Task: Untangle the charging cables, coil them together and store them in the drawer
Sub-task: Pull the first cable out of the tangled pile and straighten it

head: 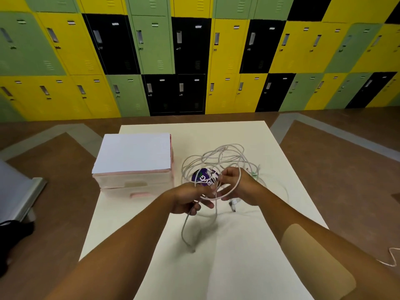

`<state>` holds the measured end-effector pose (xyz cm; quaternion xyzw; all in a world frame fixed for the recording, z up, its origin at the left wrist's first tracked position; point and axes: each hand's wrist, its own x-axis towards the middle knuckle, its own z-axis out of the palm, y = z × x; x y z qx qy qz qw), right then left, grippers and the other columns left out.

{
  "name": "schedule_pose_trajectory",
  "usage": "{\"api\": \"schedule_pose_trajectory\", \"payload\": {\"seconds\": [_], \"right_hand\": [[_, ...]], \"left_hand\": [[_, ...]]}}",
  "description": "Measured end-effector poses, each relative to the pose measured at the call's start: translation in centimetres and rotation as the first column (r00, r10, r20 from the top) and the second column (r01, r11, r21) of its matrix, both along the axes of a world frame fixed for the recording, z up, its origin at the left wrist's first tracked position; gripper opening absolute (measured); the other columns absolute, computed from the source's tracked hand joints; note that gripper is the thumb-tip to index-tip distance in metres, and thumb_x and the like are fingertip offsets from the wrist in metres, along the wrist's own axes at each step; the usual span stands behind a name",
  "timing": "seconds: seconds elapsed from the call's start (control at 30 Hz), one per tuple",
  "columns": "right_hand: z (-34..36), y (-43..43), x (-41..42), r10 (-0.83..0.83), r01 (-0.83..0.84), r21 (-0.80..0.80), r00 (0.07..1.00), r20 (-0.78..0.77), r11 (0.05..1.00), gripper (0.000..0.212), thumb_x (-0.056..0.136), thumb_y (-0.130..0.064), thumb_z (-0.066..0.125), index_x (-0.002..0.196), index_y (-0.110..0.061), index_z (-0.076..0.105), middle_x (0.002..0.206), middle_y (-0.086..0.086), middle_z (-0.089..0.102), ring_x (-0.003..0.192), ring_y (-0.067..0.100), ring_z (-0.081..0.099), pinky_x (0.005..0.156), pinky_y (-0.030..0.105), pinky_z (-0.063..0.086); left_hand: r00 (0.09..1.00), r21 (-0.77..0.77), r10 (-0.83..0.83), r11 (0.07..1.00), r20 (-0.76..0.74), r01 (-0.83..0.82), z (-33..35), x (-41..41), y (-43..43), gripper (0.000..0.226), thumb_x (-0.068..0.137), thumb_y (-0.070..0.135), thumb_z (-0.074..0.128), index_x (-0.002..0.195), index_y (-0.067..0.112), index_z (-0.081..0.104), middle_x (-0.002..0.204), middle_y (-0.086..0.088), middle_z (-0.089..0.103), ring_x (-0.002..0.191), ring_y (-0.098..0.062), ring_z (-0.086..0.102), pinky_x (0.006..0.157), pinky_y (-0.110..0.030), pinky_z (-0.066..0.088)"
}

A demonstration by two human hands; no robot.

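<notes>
Both left hand, right hand grip cables — drawer apparently closed.

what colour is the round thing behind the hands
The round thing is purple with white markings; head view.

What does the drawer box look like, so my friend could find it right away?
Look at the cream table in front of the coloured lockers. On its far left corner sits the drawer box, left of the tangled cables. It is the only blocky thing there: flat white top, pale pink drawers.
</notes>
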<state>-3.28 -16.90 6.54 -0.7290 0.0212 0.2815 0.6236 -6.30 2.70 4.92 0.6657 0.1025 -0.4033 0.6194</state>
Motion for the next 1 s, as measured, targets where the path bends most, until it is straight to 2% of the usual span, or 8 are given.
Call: {"api": "schedule_pose_trajectory", "payload": {"seconds": [0.3,0.37,0.5,0.6,0.73,0.8,0.9,1.0], "right_hand": [[-3.0,0.5,-2.2,-0.009,-0.001,-0.045,0.975,-0.223,0.999,0.010,0.095,-0.008,0.055,0.099,-0.001,0.061,0.092,0.025,0.070,0.081,0.039,0.071,0.065,0.036,0.057],[-3.8,0.8,-2.5,-0.051,0.024,-0.119,0.972,-0.228,0.993,0.013,0.095,-0.015,0.060,0.094,-0.002,0.060,0.084,0.022,0.069,0.072,0.034,0.070,0.063,0.035,0.055],[-4.5,0.9,-3.3,0.001,-0.109,-0.358,0.957,-0.289,0.927,0.037,0.097,-0.038,0.058,0.092,-0.001,0.061,0.075,0.017,0.069,0.060,0.027,0.065,0.056,0.028,0.051],[-5.4,0.9,-3.5,0.110,-0.141,-0.476,0.990,-0.092,0.868,0.022,0.093,-0.028,0.064,0.089,-0.007,0.065,0.077,0.010,0.069,0.059,0.021,0.064,0.054,0.026,0.048],[-5.7,2.0,-4.0,0.307,-0.125,-0.491,0.901,0.308,0.862,0.014,0.084,-0.017,0.069,0.085,-0.030,0.064,0.096,-0.008,0.065,0.087,0.010,0.060,0.078,0.028,0.049],[-5.3,2.9,-4.6,0.419,-0.240,-0.495,0.860,0.290,0.835,0.010,0.084,-0.028,0.073,0.092,-0.030,0.068,0.099,-0.013,0.065,0.096,0.006,0.059,0.085,0.026,0.047],[-5.2,3.9,-5.0,0.433,-0.292,-0.493,0.879,0.200,0.820,0.016,0.085,-0.043,0.069,0.089,-0.027,0.069,0.081,-0.003,0.070,0.075,0.009,0.063,0.069,0.029,0.049],[-5.3,4.0,-4.7,0.389,-0.262,-0.474,0.901,0.192,0.840,0.012,0.090,-0.029,0.064,0.082,-0.021,0.067,0.067,-0.001,0.065,0.061,0.010,0.059,0.063,0.030,0.048]], "left_hand": [[0.977,-0.188,0.146,0.966,-0.158,-0.175,-2.6,-3.0,2.9,0.085,0.082,0.083,0.041,0.106,0.005,0.068,0.094,-0.016,0.066,0.059,-0.020,0.049,0.047,-0.022,0.034],[0.977,-0.191,0.150,0.965,-0.150,-0.178,-3.0,-3.4,3.2,0.075,0.088,0.073,0.046,0.108,0.004,0.068,0.096,-0.014,0.067,0.061,-0.019,0.050,0.048,-0.023,0.035],[0.992,-0.028,0.114,0.993,0.049,-0.113,-4.1,-4.3,3.2,0.023,0.094,0.017,0.063,0.111,0.002,0.070,0.096,-0.012,0.070,0.064,-0.016,0.054,0.052,-0.025,0.040],[0.986,0.077,0.071,0.994,0.150,-0.083,-5.0,-5.0,3.2,0.018,0.091,0.000,0.060,0.103,0.003,0.073,0.092,-0.013,0.072,0.058,-0.015,0.053,0.048,-0.024,0.039],[0.976,0.042,0.095,0.994,0.194,-0.105,-5.4,-5.4,3.0,0.016,0.090,0.006,0.065,0.103,0.010,0.075,0.095,-0.010,0.075,0.055,-0.012,0.046,0.047,-0.022,0.032],[0.967,0.001,0.147,0.989,0.210,-0.150,-5.6,-5.3,2.9,0.014,0.090,0.010,0.068,0.101,0.011,0.076,0.089,-0.008,0.074,0.053,-0.011,0.040,0.047,-0.022,0.027],[0.942,-0.030,0.260,0.965,0.211,-0.260,-5.7,-5.2,2.9,0.012,0.088,0.010,0.070,0.099,0.008,0.076,0.079,-0.006,0.070,0.051,-0.013,0.037,0.048,-0.022,0.024],[0.932,-0.019,0.299,0.953,0.204,-0.301,-5.8,-5.5,3.7,0.015,0.090,0.018,0.070,0.099,0.006,0.073,0.088,-0.011,0.075,0.051,-0.014,0.040,0.047,-0.022,0.027]]}}
